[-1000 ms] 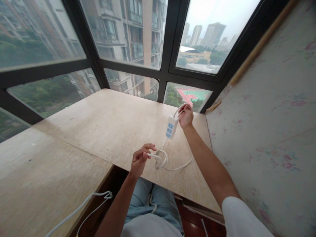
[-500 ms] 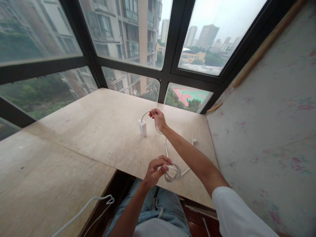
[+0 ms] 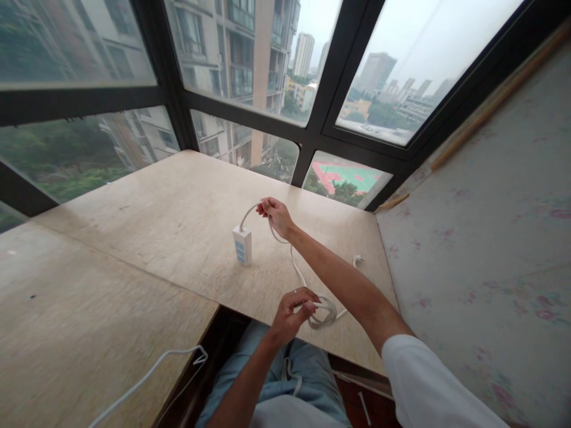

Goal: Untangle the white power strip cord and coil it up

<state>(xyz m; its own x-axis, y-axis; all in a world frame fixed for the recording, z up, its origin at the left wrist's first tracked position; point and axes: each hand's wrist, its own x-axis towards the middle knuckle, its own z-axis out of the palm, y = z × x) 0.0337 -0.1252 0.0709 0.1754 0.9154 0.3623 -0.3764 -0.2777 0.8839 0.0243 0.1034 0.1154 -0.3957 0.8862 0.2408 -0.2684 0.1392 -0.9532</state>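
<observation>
- Power strip (image 3: 242,245) left of my right hand (image 3: 277,218)
- Cord coil (image 3: 329,321) in my left hand (image 3: 292,312), nearer me
- Plug (image 3: 358,260) right of both, on the tabletop (image 3: 156,238)
- Window frame (image 3: 312,137) behind, wall (image 3: 482,238) right

I can read no text, label, brand, number or sign on any surface before me. Power strip (image 3: 242,245): the face carries blue panels; any marking on them is too small for me to resolve. Cord (image 3: 332,312): I hold it and discern no printed characters along the sheath. Plug (image 3: 358,260): any rating or mark is too small to read. Sports court (image 3: 354,174), outside the glass: I make out coloured areas only. Buildings (image 3: 376,71): I find no legible sign.
</observation>
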